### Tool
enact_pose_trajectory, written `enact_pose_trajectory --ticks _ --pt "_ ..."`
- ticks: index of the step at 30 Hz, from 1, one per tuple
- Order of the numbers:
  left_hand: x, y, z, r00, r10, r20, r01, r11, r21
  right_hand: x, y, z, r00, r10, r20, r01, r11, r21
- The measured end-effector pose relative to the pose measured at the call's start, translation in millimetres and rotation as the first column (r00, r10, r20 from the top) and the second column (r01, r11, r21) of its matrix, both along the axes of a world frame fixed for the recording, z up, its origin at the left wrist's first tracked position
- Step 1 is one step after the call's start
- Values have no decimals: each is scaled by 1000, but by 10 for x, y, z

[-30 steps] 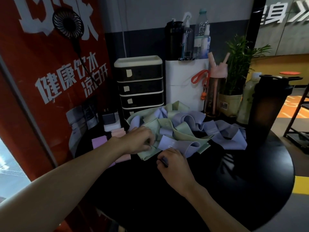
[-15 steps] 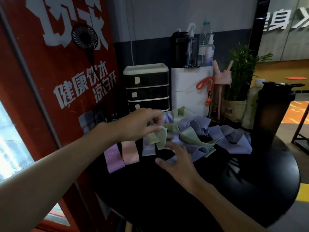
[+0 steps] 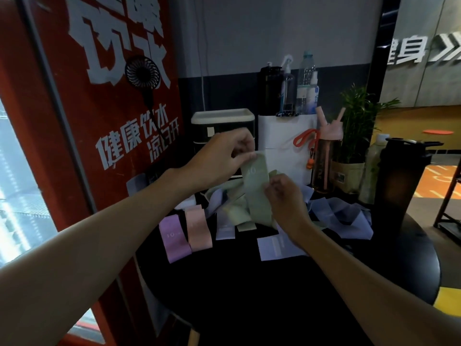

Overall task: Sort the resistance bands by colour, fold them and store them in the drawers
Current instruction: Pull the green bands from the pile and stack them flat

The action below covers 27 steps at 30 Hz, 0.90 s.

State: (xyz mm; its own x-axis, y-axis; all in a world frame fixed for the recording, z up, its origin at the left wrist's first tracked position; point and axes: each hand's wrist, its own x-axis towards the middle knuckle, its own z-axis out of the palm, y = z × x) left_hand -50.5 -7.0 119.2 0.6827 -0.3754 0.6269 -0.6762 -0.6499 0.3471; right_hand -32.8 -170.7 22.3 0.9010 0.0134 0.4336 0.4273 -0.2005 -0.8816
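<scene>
Pinching soft flat green band [image 3: 257, 186], both hands

Reaches both bare forearms in from the lower corners, converging toward the middle. Holds the left hand [image 3: 219, 157] higher, back of the hand showing, fingers curled, thumb and fingertips pinching the upper end of a green band [image 3: 255, 181]. Holds the right hand [image 3: 284, 196] lower and just beside it, knuckles up, fingers curled onto the same band's right edge.
</scene>
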Motion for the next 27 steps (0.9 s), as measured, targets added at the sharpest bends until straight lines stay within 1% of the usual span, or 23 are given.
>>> enact_pose_trajectory --ticks 2,4,6,7,11,13,17,20,22,24,27 --pt "24 -42 100 998 9 62 -9 1000 -6 -11 10 65 1000 9 27 -10 999 46" --pt "36 -78 189 992 18 121 -15 1000 -19 -43 20 83 999 40 29 -42 998 50" --pt "39 -100 283 985 26 171 -17 998 -55 -40 12 27 996 86 -19 -86 996 15" --pt "39 -102 334 980 33 194 -18 997 -76 -50 7 5 993 106 -59 -105 994 24" --pt "21 -75 488 969 60 242 -28 991 -133 -89 -26 -46 989 115 -98 -110 992 57" --pt "22 -37 501 966 79 245 -38 985 -166 -159 -45 -37 982 162 -101 -156 986 61" --pt "46 73 448 971 129 203 -69 958 -278 -185 -143 -104 965 229 -127 -225 973 42" --pt "36 144 409 977 173 126 -108 906 -410 -233 -250 -127 946 290 -145 -283 957 65" --pt "19 206 356 979 190 71 -133 868 -477 -284 -356 -158 933 326 -150 -324 945 35" --pt "-9 276 265 979 203 27 -160 838 -521 -355 -501 -182 921 338 -192 -344 939 3" --pt "-100 339 40 972 230 -41 -211 790 -576 -473 -786 -235 893 359 -270 -374 927 -5"
